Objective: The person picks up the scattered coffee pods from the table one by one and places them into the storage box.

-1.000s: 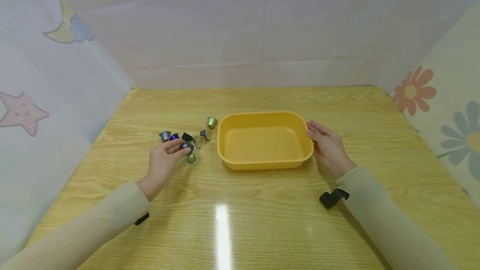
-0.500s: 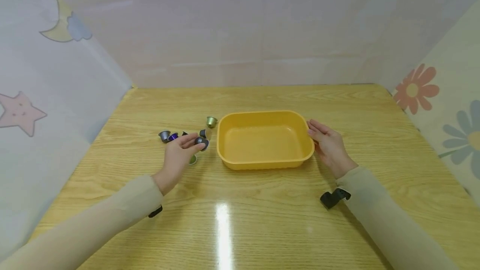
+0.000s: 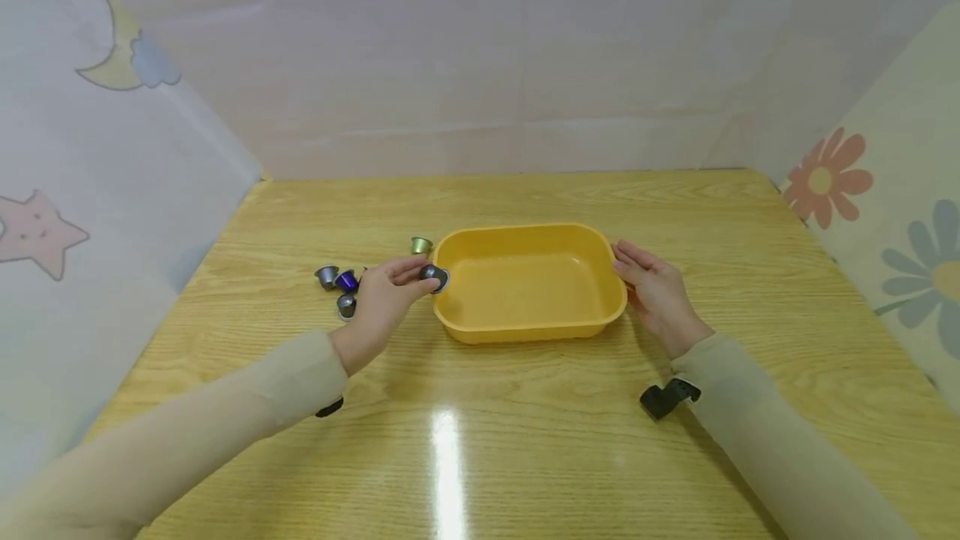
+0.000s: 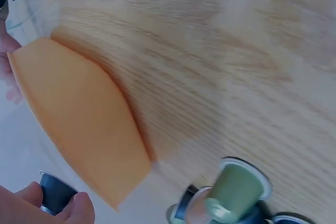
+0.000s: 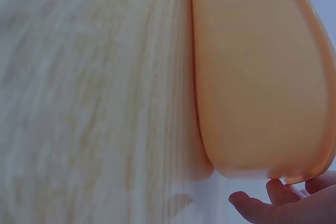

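Observation:
My left hand [image 3: 385,304] pinches a dark grey coffee capsule [image 3: 434,277] between thumb and fingertips. It holds the capsule right at the left rim of a yellow plastic basin [image 3: 528,329]; in the left wrist view the same dark capsule [image 4: 55,192] shows between the fingertips. At the basin's opposite end is my right hand [image 3: 660,298], its fingers extended and fingertips touching the wall near the rim, as the right wrist view also shows. Beside the left hand lie a silver capsule [image 3: 326,276], a purple capsule [image 3: 346,280] and another dark capsule [image 3: 346,305].
Behind the left hand, a green capsule [image 3: 422,245] stands close to the basin. The left wrist view shows a lighter green capsule [image 4: 237,190] among several others, which the hand hides in the head view. Wall sheets surround the wooden table [image 3: 525,423].
My left hand has carried the dark grey capsule rightward from the loose group to the basin's left rim. A dark capsule left of the hand has come into sight. My right hand stays put.

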`<state>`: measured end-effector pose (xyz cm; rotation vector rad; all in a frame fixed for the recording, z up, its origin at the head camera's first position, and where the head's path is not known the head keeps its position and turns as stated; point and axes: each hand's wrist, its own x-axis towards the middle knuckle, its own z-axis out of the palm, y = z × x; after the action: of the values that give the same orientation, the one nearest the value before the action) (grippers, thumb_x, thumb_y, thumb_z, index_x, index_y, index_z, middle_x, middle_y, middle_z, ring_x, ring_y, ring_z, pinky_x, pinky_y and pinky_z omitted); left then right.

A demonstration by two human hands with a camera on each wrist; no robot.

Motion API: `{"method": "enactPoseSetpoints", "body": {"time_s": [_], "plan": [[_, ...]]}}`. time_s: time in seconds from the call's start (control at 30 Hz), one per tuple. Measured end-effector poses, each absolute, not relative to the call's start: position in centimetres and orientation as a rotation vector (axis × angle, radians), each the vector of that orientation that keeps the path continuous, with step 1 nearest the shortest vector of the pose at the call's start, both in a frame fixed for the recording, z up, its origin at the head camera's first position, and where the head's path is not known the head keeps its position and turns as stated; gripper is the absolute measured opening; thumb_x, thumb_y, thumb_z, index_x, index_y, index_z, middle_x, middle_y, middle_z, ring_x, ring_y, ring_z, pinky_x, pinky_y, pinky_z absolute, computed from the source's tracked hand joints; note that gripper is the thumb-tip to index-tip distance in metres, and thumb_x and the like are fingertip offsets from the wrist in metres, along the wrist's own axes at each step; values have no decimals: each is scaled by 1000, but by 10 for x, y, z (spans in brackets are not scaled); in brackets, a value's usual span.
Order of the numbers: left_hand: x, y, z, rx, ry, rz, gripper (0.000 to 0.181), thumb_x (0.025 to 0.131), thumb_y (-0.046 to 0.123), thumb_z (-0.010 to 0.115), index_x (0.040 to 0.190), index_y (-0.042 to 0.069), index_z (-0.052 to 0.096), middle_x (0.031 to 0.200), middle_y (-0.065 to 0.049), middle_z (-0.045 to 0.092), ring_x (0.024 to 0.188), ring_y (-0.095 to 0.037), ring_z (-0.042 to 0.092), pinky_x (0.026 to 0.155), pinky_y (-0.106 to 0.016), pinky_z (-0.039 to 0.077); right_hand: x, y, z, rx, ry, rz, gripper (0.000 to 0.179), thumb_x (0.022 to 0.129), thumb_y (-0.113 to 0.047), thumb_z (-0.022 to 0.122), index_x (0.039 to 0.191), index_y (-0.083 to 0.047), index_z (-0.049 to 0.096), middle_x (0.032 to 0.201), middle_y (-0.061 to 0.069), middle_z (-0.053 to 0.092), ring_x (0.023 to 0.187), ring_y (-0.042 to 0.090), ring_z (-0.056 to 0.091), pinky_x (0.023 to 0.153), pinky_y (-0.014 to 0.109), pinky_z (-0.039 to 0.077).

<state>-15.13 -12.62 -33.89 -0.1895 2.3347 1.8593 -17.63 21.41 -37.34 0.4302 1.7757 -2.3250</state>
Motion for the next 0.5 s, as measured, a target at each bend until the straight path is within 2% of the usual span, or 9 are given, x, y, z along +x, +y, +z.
{"method": "enactPoseSetpoints", "body": {"time_s": [0.2,0.5], "plan": [[-152,-113,-336,-134,2229,1918,46,92,2,66,136,-3,53,131,-18,59,121,-26,56,99,-32,47,-176,213,-372,462,1774,-2330,57,101,-5,49,153,-8,26,157,7,26,142,16,30,96,17,43],[-161,-102,-342,-31,2248,1858,46,93,1,64,136,-6,51,132,-21,57,122,-29,55,97,-31,49,-178,212,-372,474,1769,-2326,58,101,-5,49,154,-9,25,158,4,25,142,14,29,108,24,32]]}}
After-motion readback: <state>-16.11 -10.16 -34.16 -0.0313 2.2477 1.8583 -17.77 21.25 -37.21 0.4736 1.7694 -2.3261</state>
